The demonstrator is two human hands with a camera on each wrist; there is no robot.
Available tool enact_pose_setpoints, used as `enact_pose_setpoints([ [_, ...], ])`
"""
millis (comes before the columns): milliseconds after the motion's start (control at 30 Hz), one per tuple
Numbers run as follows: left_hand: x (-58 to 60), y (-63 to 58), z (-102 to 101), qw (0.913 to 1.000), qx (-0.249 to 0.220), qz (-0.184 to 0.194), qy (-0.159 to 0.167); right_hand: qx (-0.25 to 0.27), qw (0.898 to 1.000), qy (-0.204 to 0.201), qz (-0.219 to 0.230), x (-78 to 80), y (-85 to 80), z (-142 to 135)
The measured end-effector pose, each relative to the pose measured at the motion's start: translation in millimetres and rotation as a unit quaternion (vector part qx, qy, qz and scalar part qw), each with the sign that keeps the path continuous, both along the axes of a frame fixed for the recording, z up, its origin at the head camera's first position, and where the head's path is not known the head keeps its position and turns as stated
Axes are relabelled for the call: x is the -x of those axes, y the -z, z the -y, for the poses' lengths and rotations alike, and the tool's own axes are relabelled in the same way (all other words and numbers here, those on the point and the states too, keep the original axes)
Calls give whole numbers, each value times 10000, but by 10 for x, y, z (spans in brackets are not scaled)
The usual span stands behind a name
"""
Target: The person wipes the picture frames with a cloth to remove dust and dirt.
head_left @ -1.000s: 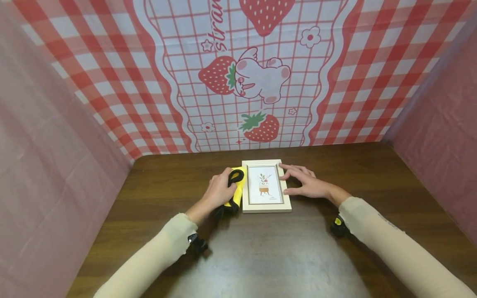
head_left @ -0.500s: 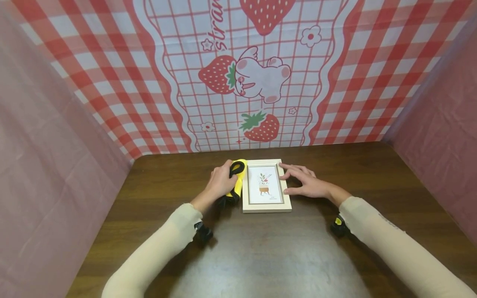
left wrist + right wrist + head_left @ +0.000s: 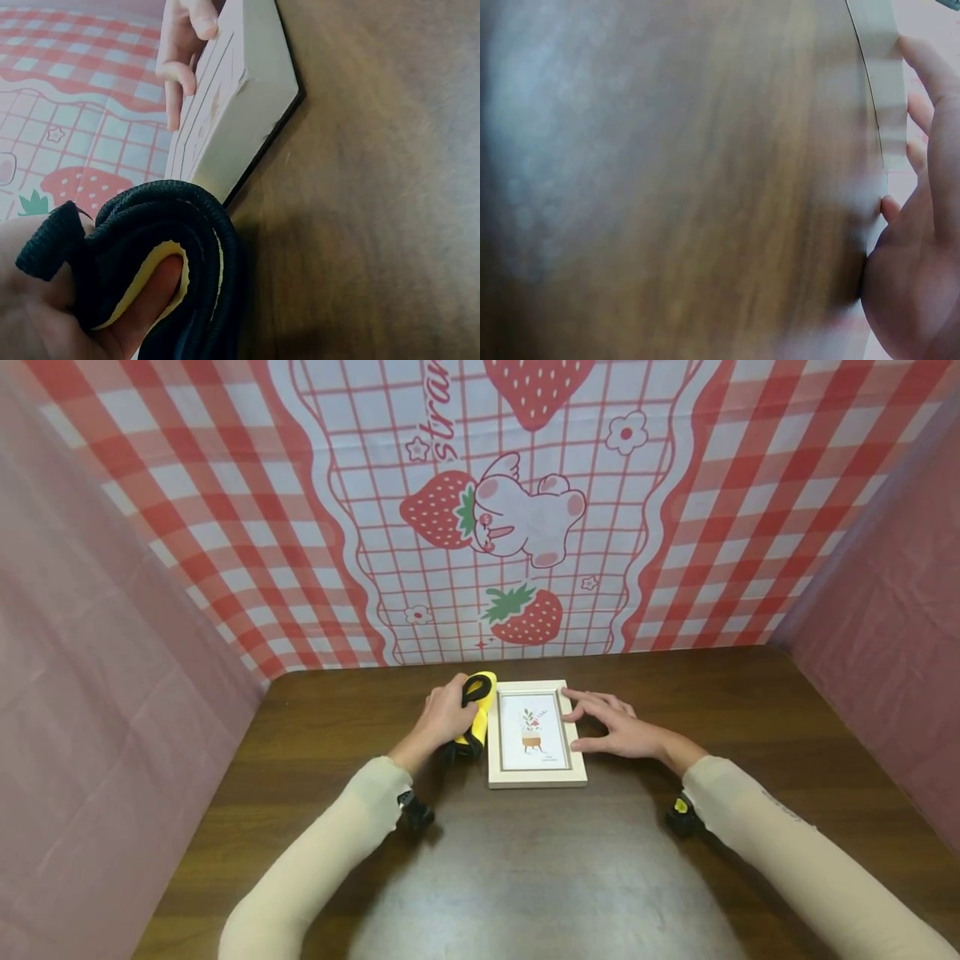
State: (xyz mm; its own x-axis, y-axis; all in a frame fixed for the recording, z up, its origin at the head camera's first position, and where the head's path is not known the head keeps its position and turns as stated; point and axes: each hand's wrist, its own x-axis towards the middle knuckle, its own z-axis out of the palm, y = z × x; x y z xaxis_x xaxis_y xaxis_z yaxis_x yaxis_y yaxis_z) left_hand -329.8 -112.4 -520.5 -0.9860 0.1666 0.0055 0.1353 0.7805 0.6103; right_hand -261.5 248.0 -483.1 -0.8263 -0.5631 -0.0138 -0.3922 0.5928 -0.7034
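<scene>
While the left grip (image 3: 447, 712) clasps a folded yellow-and-black cloth (image 3: 482, 717) just beside the nine-o'clock edge of a picture frame (image 3: 536, 735) lying flat on the wooden surface (image 3: 540, 868), the right grip (image 3: 618, 732), loosely spread, touches the frame's three-o'clock edge.

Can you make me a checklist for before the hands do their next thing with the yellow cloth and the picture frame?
1. Picture frame lying down on the table: ok.
2. Picture facing up: ok, the plant drawing shows.
3. Right hand on the frame: ok, its fingers touch the right side, which may help stop sliding.
4. Left hand gripping the yellow-and-black cloth: ok, the cloth is folded in its fingers.
5. Cloth by the frame's left side: ok, but how hard it presses, cannot tell.
6. Frame free of dust: cannot tell, too small to see.
</scene>
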Motion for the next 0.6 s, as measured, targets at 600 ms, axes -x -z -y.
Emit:
enact_pose_setpoints([
  [600,12,-33,-16,9999,29,80,92,-209,9998,56,10,36,31,-18],
])
